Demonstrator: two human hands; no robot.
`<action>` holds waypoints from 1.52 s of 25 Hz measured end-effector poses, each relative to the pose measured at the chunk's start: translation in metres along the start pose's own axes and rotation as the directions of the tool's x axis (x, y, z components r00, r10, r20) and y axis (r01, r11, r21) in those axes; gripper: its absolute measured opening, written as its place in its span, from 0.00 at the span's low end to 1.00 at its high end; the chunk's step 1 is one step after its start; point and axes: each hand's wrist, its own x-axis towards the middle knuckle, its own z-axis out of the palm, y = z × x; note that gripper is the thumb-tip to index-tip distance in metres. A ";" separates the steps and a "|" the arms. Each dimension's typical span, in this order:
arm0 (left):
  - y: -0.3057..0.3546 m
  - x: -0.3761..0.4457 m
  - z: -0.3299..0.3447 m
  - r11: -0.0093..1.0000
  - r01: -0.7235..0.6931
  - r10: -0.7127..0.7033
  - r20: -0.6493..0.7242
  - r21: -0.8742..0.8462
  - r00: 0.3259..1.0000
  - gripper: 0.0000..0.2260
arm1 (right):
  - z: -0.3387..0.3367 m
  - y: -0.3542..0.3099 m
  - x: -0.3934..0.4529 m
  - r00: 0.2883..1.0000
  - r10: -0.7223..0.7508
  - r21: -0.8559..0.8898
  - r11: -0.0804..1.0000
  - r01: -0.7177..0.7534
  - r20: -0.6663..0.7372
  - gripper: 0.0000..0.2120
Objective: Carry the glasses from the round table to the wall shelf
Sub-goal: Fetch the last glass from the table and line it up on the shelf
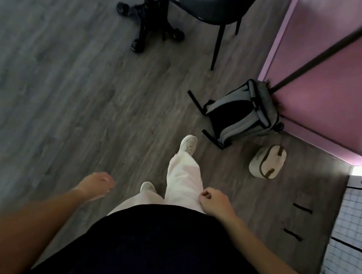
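No glasses and no shelf are in view. I look straight down at the grey wood floor and my own legs in white trousers, mid-step. My left hand (96, 184) hangs beside my left leg, blurred, fingers loosely apart, holding nothing. My right hand (213, 201) is at my right thigh with the fingers curled in and nothing in them. At the top of the view stands the black cast-iron base of a table (146, 22); its top is out of frame.
A grey chair (206, 1) stands next to the table base. A grey-and-black backpack (240, 113) and a small beige pouch (267, 161) lie on the floor ahead right, against a pink wall (338, 79). A gridded white mat (357, 247) lies at the right edge.
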 end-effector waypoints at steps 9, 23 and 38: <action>0.163 0.066 -0.058 0.975 -0.102 0.087 0.081 0.200 0.993 0.08 | -0.128 -0.107 0.118 0.998 -0.043 -0.036 0.998 0.044 0.043 0.12; 0.330 0.197 -0.244 0.984 -0.157 0.158 -0.001 0.085 0.987 0.05 | -0.268 -0.285 0.246 0.995 -0.055 -0.098 0.993 0.063 0.081 0.12; 0.437 0.325 -0.465 0.924 -0.338 0.336 0.046 0.176 0.941 0.07 | -0.333 -0.560 0.326 0.990 -0.132 -0.047 0.990 0.130 -0.044 0.14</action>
